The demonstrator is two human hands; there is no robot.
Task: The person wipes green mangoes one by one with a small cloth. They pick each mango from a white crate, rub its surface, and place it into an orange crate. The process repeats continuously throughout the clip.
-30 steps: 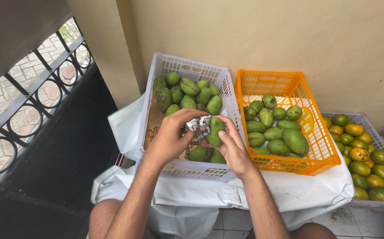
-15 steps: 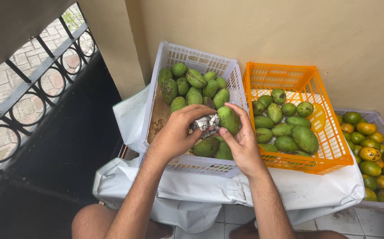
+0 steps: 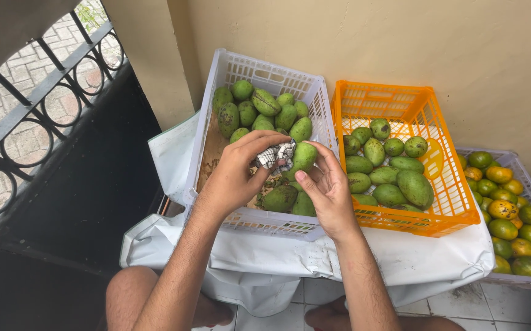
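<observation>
Above the white crate's (image 3: 213,116) near rim, left hand (image 3: 235,178) fingers close on a checked cloth (image 3: 276,155) wiping a green mango (image 3: 305,156) gripped by right hand (image 3: 327,193); orange crate (image 3: 440,153) adjoins rightward.

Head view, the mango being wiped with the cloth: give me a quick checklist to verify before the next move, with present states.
1. Left hand grips the patterned cloth: ok.
2. Right hand supports the mango with its fingers: ok.
3. Cloth touches the mango: ok.
4. Mango is held over the white crate, so a drop would likely land inside: ok.
5. Mango's far side is clean: cannot tell, hidden.
6. Orange crate has room for more fruit: ok, bare floor shows at the back.
</observation>
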